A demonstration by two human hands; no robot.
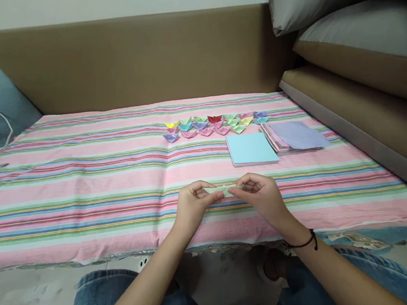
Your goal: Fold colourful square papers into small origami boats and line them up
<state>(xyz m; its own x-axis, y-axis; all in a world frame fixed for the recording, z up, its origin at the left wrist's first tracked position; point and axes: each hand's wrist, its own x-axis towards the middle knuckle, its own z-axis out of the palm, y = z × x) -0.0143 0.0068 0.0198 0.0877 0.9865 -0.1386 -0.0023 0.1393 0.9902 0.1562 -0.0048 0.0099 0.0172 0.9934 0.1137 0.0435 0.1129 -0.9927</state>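
Note:
Between my two hands is a small pale green folded paper [225,189], held just above the striped cloth. My left hand [196,201] pinches its left end, thumb in front and fingers behind. My right hand [260,194] grips the right end in the same way, with a dark cord bracelet on that wrist. Beyond the hands lies a square stack of light blue paper [252,148]. Farther back, several folded paper boats [206,132] in many colours stand in rows. My fingers hide both ends of the green paper.
A fanned stack of coloured paper with a lilac sheet [300,135] on top lies right of the blue stack. The striped cloth [86,200] covers the surface. Brown and grey cushions [360,110] rise on the right, and a brown backrest [145,60] stands behind.

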